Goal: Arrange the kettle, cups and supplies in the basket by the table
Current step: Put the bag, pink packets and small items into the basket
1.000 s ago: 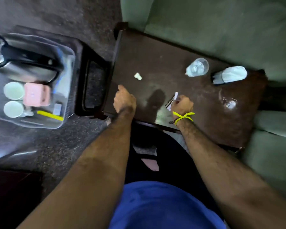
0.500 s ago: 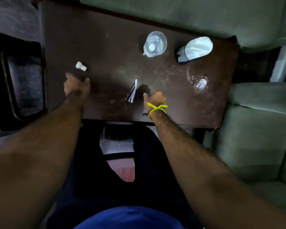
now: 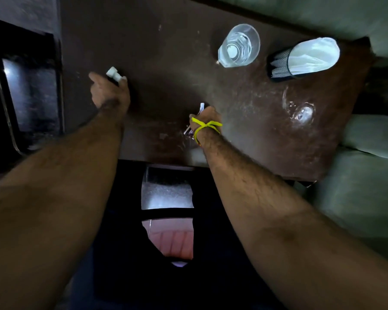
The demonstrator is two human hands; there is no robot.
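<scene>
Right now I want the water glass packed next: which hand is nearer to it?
Right. The right hand sits below-left of the glass, holding sachets. The left hand is far off at the small white packet.

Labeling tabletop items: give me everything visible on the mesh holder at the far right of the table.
The mesh holder is a dark cylinder of what looks like fine metal mesh with a solid dark rim. It stands on the brown table near the far right corner, seeming to lean only through the wide lens. White folded paper napkins fill it and rise above the rim. The drinking glass stands apart, to its left. Neither hand touches it.
</scene>
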